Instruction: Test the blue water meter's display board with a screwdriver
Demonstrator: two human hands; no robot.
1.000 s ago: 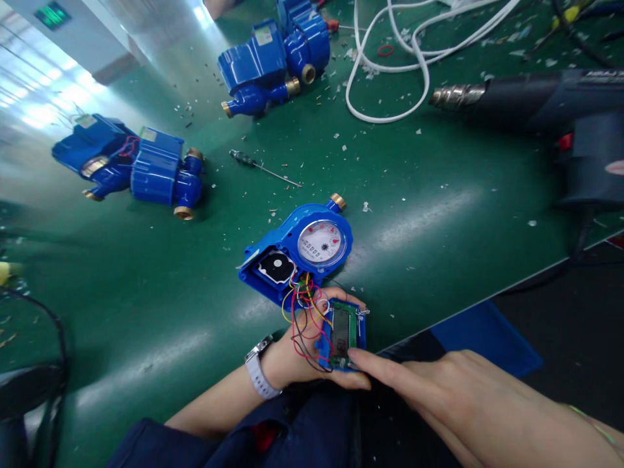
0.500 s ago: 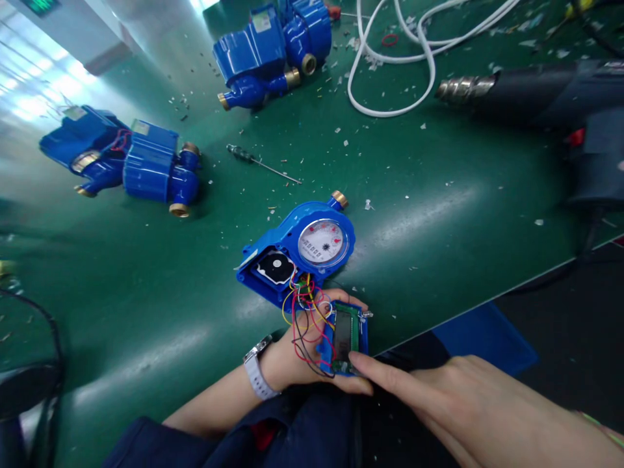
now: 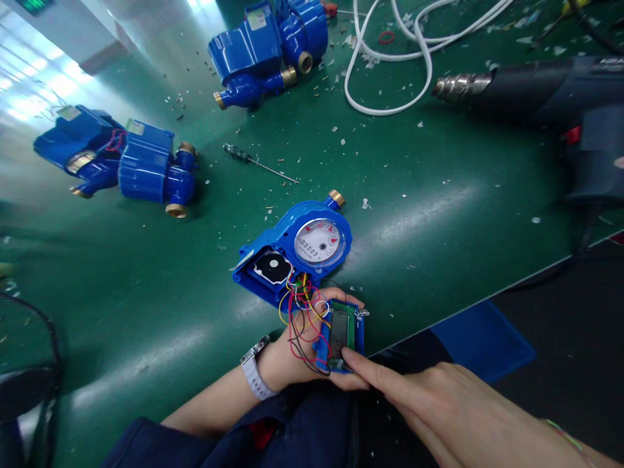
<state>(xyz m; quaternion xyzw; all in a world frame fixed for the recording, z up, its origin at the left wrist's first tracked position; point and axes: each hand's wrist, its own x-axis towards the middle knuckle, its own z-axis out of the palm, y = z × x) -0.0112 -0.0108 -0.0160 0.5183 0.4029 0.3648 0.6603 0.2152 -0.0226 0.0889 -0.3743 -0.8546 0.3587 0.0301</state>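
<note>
My left hand [image 3: 302, 351] is closed around a small circuit board with an LCD screen [image 3: 338, 335], set in a blue plastic holder. Red, black and yellow wires [image 3: 297, 325] run from this display board to an open blue water meter [image 3: 277, 227] lying on the bench just beyond. The meter shows its round dial and a black part in its uncovered compartment. With its index finger stretched out, my right hand [image 3: 429, 396] touches the lower part of the screen. Its other fingers are folded underneath and mostly hidden; nothing shows in them.
Two more blue meter assemblies, one at the left [image 3: 146, 162] and one at the back [image 3: 248, 52], stand on the green bench [image 3: 160, 273]. A screwdriver [image 3: 258, 164], a white cable [image 3: 348, 84] and a heat gun [image 3: 531, 91] lie around. Small scraps are scattered about.
The whole view has shifted slightly. My right index fingertip has moved a little on the screen, leftward and up, while the left hand keeps its hold on the display board.
</note>
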